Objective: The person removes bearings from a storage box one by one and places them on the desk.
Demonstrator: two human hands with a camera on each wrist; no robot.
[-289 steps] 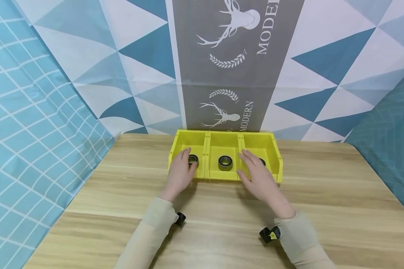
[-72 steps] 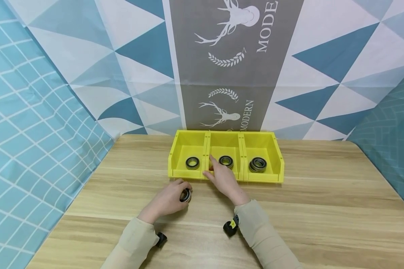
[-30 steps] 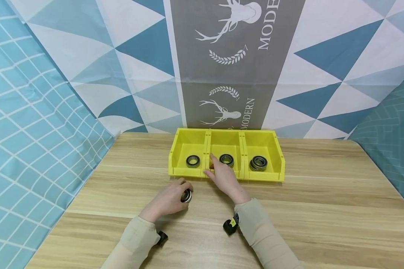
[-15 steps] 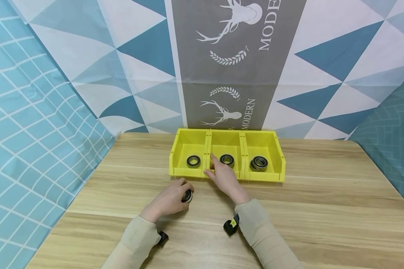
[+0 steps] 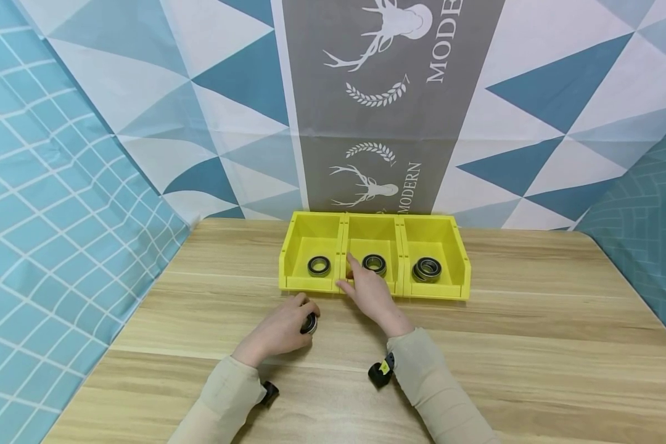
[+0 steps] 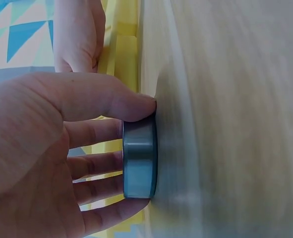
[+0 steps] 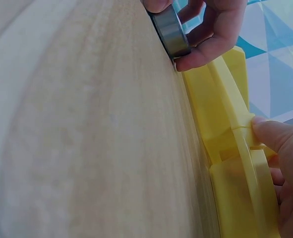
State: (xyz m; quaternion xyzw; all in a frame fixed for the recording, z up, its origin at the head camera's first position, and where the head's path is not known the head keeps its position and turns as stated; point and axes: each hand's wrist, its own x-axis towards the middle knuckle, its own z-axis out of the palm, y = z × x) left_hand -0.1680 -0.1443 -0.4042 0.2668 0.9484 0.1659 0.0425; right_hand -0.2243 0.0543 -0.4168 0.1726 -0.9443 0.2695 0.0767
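Note:
In the head view my left hand (image 5: pixel 277 328) holds a ball bearing (image 5: pixel 309 323) low at the tabletop, in front of the left yellow bin (image 5: pixel 290 250). The left wrist view shows the thumb on one side of this bearing (image 6: pixel 140 161) and fingers on the other; whether it touches the wood I cannot tell. My right hand (image 5: pixel 370 296) grips the front of the yellow bins where the left and middle bin (image 5: pixel 370 227) meet, its thumb on the rim in the right wrist view. One bearing (image 5: pixel 319 266) lies in the left bin, another (image 5: pixel 374 264) in the middle one.
The right yellow bin (image 5: pixel 430 231) holds two bearings (image 5: pixel 427 270), one overlapping the other. All three bins stand side by side near the back of the wooden table (image 5: pixel 533 345), before a patterned backdrop (image 5: pixel 244 111). A black wrist camera (image 5: pixel 380 374) sits below the right hand.
Since the oldest frame, my left hand has come from the left bin to the table with a bearing, and my right hand has moved left to the bin edge. Both stay nearly still over the last second.

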